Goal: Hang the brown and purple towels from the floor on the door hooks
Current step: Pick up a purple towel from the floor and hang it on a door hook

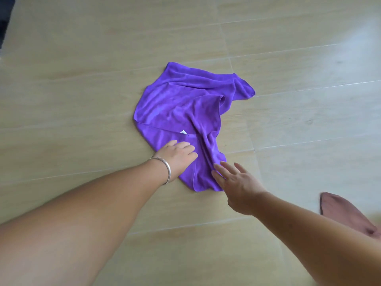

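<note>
Head: left hand (pixel 179 156) flat on purple towel (pixel 181 108); right hand (pixel 237 182) splayed.

The purple towel (pixel 181 112) lies crumpled and creased on the floor (pixel 82 100), a small white tag (pixel 183 132) showing. The brown towel (pixel 348 213) lies near right, partly hidden.

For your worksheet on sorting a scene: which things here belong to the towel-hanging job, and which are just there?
Job: purple towel; brown towel; left hand; right hand.
Just there: silver bangle; floor; white tag.
</note>
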`<state>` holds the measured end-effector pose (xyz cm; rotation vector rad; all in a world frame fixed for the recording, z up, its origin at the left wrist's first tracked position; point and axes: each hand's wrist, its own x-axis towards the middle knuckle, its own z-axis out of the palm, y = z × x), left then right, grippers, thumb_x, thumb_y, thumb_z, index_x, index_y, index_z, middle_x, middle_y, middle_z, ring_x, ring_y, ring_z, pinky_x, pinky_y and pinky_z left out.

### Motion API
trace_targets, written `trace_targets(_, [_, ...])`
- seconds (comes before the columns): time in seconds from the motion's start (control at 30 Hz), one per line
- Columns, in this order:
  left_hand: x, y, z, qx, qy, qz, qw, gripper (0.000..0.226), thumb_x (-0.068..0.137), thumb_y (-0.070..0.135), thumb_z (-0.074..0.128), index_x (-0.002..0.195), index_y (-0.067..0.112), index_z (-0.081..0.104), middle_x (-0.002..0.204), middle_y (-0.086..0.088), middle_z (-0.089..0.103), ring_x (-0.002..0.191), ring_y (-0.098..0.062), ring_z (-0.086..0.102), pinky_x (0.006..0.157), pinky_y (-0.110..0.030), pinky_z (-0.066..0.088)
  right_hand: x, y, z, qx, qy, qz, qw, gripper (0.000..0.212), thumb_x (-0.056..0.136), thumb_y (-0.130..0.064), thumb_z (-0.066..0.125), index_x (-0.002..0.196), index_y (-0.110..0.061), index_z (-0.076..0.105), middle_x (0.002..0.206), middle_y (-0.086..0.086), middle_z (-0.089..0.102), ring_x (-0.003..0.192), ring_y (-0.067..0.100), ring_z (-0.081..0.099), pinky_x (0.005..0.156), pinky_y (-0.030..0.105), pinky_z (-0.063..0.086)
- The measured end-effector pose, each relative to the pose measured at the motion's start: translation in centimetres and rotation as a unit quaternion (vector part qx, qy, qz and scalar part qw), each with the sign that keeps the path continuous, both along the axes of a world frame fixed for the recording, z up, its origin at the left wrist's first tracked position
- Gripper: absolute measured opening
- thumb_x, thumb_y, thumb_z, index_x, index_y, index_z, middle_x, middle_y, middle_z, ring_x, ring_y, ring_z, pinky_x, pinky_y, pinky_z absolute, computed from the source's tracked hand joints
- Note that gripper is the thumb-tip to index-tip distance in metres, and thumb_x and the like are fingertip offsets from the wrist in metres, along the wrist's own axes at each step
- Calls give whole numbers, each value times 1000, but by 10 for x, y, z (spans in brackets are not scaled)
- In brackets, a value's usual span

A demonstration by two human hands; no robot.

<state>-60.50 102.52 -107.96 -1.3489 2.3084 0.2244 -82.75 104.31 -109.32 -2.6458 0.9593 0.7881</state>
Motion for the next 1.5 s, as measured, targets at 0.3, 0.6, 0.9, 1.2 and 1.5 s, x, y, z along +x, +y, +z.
trace_targets(0.3, [0,-58,-84,-62,-53,-55,995,57,81,10,60,132,19,36,123,-1,46,115,-23,44,111,-44,25,-9,-36,-80,-121,-108,96,982,49,69,-22,62,117,-12,68,117,6,67,90,21,66,66,28,54])
trace_targets(0.6, [28,47,-12,54,-158,128,978,29,94,9,39,119,17,53,119,-3,60,113,-26,55,86,-34,36,-38,17,-13,-81,10,-60,995,42,92,-15,31,132,-15,43,120,1,56,115,24,49,91,35,39])
trace_targets(0.9, [42,218,125,222,-90,125,963,50,94,3,32,142,12,35,145,-5,38,146,-21,14,117,-54,6,-66,129,156,129,59,-28,989,38,90,-13,36,123,-22,52,126,-1,56,124,19,46,102,33,36])
trace_targets(1.2, [51,229,267,266,-53,177,946,56,84,0,38,138,17,40,138,-1,49,143,-18,23,118,-49,7,-55,116,304,161,76,-76,981,43,86,-5,37,125,-19,52,127,1,55,129,19,41,104,32,35])
trace_targets(1.5, [102,56,436,59,-51,240,968,35,86,11,40,113,27,54,123,0,57,123,-20,49,105,-36,31,-10,-51,473,-27,-28,-155,987,41,88,-5,33,121,-20,53,130,-5,55,142,14,27,107,30,33])
